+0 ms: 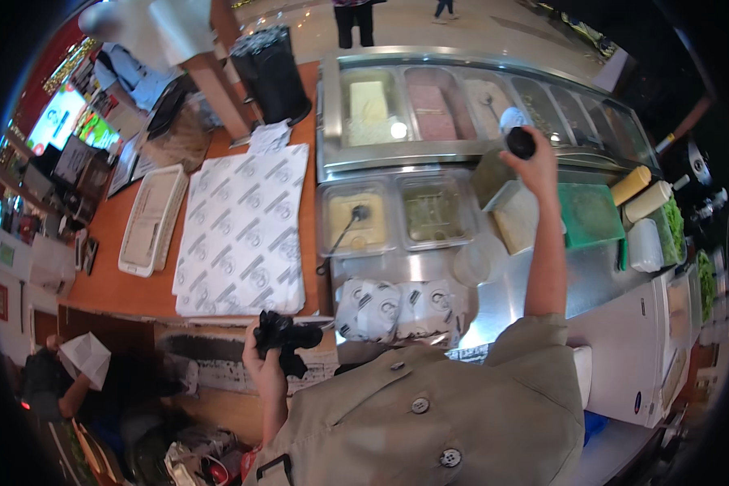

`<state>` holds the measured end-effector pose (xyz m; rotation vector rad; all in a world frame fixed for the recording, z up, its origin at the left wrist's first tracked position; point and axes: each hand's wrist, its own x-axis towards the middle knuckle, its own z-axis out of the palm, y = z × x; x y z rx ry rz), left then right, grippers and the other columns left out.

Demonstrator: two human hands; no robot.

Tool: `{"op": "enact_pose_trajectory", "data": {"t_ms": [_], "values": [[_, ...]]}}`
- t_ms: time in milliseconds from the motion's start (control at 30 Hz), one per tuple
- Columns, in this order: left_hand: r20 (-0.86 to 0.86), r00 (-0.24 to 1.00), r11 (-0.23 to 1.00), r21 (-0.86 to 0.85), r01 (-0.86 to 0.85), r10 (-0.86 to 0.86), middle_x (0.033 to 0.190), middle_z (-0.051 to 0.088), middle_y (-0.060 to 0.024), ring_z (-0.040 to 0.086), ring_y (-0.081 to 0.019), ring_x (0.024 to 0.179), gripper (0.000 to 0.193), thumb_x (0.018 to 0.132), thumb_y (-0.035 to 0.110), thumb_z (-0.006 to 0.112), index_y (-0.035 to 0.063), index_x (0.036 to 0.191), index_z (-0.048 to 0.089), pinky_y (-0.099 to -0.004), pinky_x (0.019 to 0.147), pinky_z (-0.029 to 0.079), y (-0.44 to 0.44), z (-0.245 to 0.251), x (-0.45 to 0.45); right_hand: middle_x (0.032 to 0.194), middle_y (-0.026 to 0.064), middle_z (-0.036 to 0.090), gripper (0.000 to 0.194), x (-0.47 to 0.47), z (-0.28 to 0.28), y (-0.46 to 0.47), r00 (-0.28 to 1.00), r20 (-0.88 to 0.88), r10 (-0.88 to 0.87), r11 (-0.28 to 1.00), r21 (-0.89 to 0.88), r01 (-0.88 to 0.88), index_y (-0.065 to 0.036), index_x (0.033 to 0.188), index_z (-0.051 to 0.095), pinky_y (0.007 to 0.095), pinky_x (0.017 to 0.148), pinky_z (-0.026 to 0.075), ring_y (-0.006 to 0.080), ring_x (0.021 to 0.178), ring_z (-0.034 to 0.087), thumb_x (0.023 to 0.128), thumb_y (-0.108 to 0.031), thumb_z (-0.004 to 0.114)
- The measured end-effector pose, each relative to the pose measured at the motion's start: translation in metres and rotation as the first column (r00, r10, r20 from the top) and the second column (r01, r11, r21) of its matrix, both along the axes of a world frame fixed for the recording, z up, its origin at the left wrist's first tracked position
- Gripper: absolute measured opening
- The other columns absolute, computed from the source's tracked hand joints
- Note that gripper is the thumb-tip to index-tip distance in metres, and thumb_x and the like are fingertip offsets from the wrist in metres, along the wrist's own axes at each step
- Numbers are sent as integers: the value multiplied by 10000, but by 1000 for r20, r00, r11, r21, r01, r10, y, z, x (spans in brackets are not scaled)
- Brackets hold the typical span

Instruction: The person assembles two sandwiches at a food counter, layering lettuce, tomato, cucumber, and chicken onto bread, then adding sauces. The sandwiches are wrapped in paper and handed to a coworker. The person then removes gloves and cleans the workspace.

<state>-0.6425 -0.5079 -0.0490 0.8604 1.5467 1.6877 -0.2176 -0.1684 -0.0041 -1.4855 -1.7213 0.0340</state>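
Observation:
My left hand (267, 358) holds a crumpled bundle of black gloves or plastic (284, 340) low in front of me. My right hand (536, 163) reaches forward and grips the round black top of a container (520, 143) at the front rim of the glass-covered food case (334, 146). Two wrapped packages in printed paper (369, 308) lie side by side on the steel counter close to my body. Behind them sit a clear tub of pale yellow sauce with a ladle (357, 212) and a tub of green contents (434, 212).
Printed wrapping paper (243, 237) lies stacked on the orange counter, beside a white plastic basket (152, 222). A green cutting board (590, 215) and squeeze bottles (647, 201) stand at the right. Another person's hands hold white paper (86, 359) at the lower left.

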Motion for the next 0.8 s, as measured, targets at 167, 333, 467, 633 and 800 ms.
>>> {"op": "enact_pose_trajectory", "data": {"t_ms": [167,333,467,633,800], "values": [[28,999,999,-25,27,-26,1057,620,-81,583,-147,975,400,777,-122,478,-24,1156,555,-267,873,457,5,-2,25,1156,189,555,691,-16,-37,5,998,-65,-24,996,-86,18,-84,1205,529,413,910,451,355,1072,549,606,-265,820],[-79,994,995,-63,74,-79,1056,615,-75,574,-135,968,379,799,-106,494,-17,1162,559,-257,863,453,4,-5,36,1109,193,548,727,-30,-53,-2,994,-111,-12,984,-176,-7,-55,1227,515,402,922,439,362,1058,541,615,-296,825],[-91,995,985,-162,-52,38,1051,616,-70,574,-130,946,370,802,-95,504,-12,1158,564,-250,841,457,1,-6,44,1150,199,529,716,-35,-51,-13,999,-20,-43,999,-33,43,-49,1251,492,423,944,421,365,1075,526,655,-296,803],[-37,998,997,-62,48,-50,1027,621,-81,585,-137,922,354,810,-76,502,-22,1154,566,-250,812,470,-1,-21,58,1143,188,547,526,-50,-43,-54,983,-23,180,969,178,-173,-36,1211,527,435,942,415,357,1074,524,768,-242,723],[99,986,981,-152,-117,133,1024,629,-102,612,-176,928,358,834,79,461,-34,1161,549,-269,805,480,-8,-56,63,1092,190,584,460,-88,-53,-118,537,-235,810,423,-398,-814,2,1159,556,415,902,447,345,1041,562,823,-293,668]]}}
